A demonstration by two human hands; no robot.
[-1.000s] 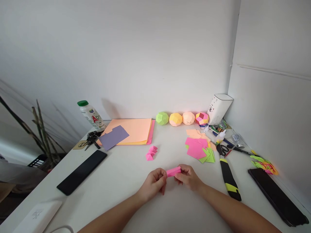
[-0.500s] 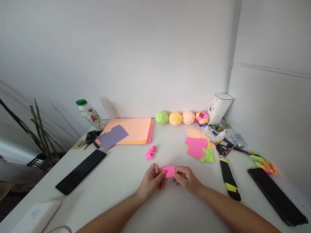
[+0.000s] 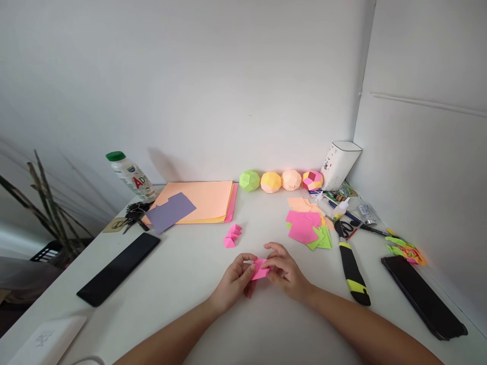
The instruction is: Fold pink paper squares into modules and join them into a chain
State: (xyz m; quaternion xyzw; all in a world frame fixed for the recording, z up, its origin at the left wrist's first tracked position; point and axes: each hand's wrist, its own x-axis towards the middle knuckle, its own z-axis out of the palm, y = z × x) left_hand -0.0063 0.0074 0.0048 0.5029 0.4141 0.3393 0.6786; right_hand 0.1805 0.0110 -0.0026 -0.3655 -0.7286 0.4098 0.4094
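Observation:
A small piece of pink paper is held between my two hands, just above the white table. My left hand pinches its left end between thumb and fingers. At the right end, my right hand has its thumb and a finger on the paper, with the upper finger raised. Beyond my hands lie several small folded pink paper pieces. Loose pink sheets rest on green sheets and peach pieces to the right.
Several faceted paper balls line the wall. Peach sheets and a purple piece lie back left, beside a bottle. A black-and-yellow cutter, scissors, a glue bottle and a black case occupy the right.
My right hand has shifted onto the paper's right part, and its upper finger has lifted. The paper looks narrower and more tilted. The view has shifted slightly.

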